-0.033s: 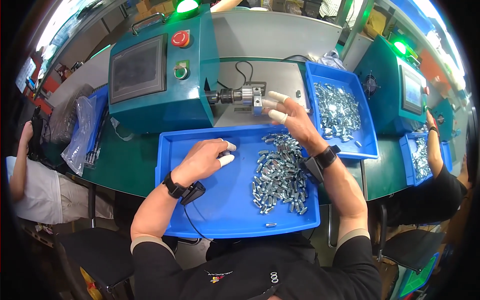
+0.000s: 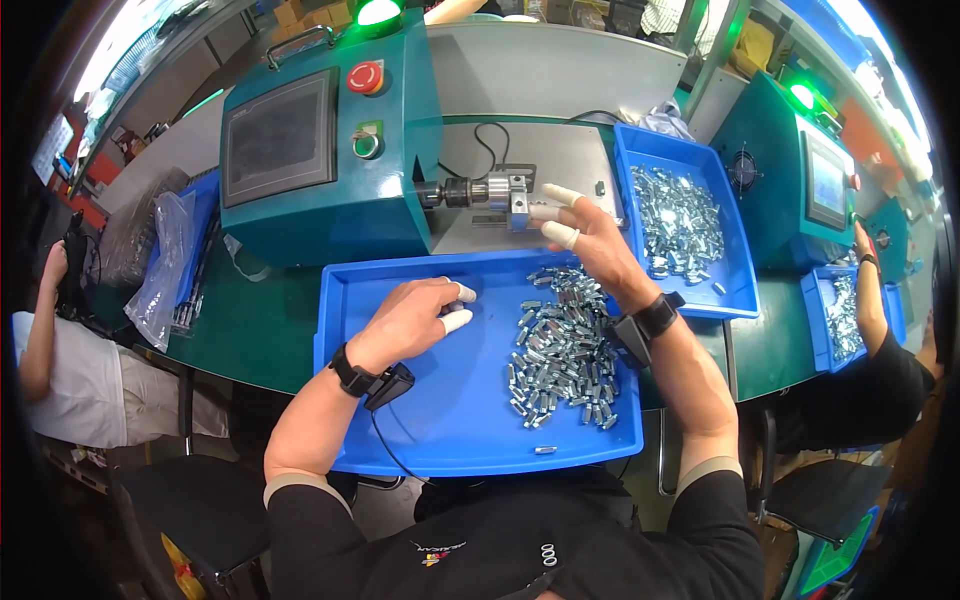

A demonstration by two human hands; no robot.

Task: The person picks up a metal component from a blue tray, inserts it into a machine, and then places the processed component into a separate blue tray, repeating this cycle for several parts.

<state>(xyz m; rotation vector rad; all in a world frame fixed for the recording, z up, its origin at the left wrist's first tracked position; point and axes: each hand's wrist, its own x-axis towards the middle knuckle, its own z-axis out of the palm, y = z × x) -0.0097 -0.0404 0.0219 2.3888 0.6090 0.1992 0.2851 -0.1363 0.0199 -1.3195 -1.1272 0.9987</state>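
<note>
My right hand (image 2: 598,240) is at the metal clamp block (image 2: 519,205) on the machine's spindle, white cots on its fingertips. One fingertip reaches the block's right side; the others are spread apart, and no part shows between them. Over the left half of a large blue tray (image 2: 425,425) hangs my left hand (image 2: 412,318). Its fingers are bent, with a gap between the cotted thumb and forefinger; the palm side is hidden. A heap of small silvery metal fittings (image 2: 565,350) lies in the tray's right half, and one single fitting (image 2: 545,450) rests near its front edge.
The teal machine (image 2: 330,225) with a dark screen and red stop button stands behind the tray. To the right is a second blue tray (image 2: 740,270) of fittings. Another teal machine (image 2: 790,190) stands farther right, with a co-worker's arm (image 2: 870,290) beside it. Plastic bags (image 2: 170,270) lie left.
</note>
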